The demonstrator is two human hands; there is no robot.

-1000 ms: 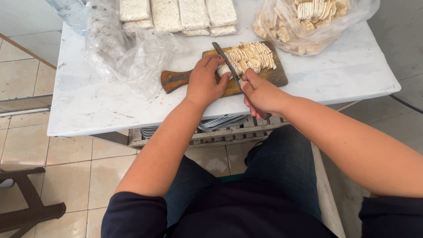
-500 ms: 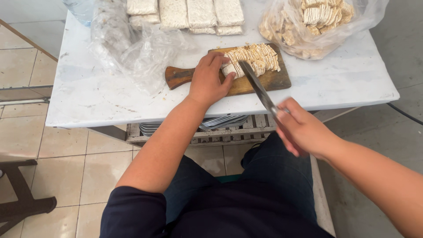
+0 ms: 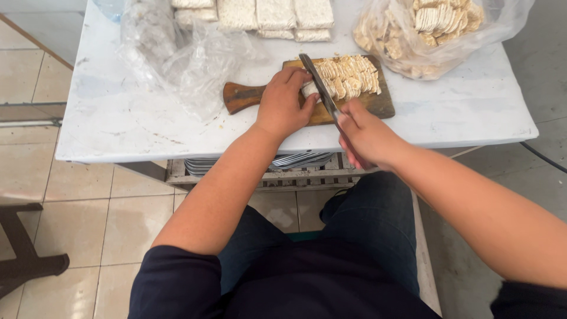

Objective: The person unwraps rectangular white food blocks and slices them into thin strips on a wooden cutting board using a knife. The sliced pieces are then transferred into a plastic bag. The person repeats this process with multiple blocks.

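on cutting board [image 3: 378, 103] — knife [image 3: 319, 88]; pale block [image 3: 309, 88]

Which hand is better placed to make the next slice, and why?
Probably the right hand: it grips the knife, whose blade lies over the pale block that the left hand steadies on the cutting board.

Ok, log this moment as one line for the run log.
left hand: steadies pale block on cutting board | right hand: holds knife, blade across block | slices piled on board | table
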